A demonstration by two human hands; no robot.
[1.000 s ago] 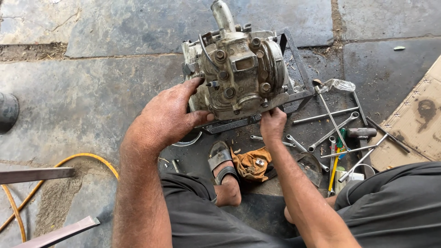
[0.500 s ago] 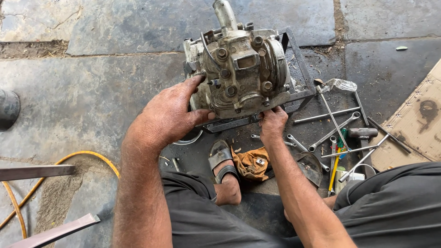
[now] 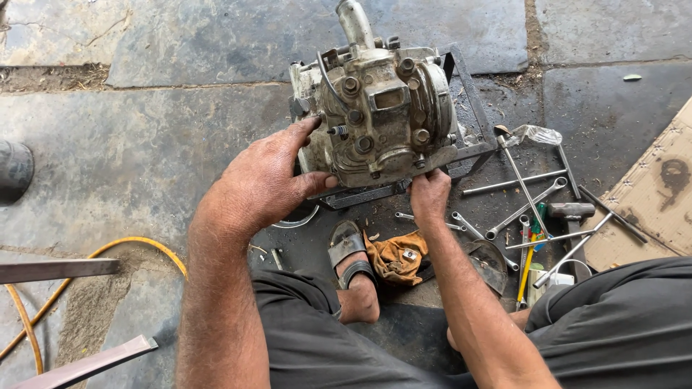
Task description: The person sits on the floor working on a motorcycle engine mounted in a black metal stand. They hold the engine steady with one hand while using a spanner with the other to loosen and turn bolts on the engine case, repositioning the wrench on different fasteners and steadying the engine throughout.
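Observation:
A grimy metal engine block (image 3: 382,119) stands on a dark steel frame (image 3: 468,108) on the stone floor. My left hand (image 3: 270,180) grips the block's left side, fingers spread over the casing and thumb under its lower edge. My right hand (image 3: 430,194) holds the block's lower right corner where it meets the frame. A pipe stub (image 3: 355,21) sticks up from the top of the engine.
Several spanners and rods (image 3: 530,205) and a hammer (image 3: 571,212) lie to the right, beside a cardboard sheet (image 3: 652,198). An orange rag (image 3: 396,258) and my sandalled foot (image 3: 351,263) are below the engine. A yellow hose (image 3: 137,245) curves at left.
The engine and both hands stay nearly still; my right hand has shifted slightly along the lower right edge. The view has moved a little.

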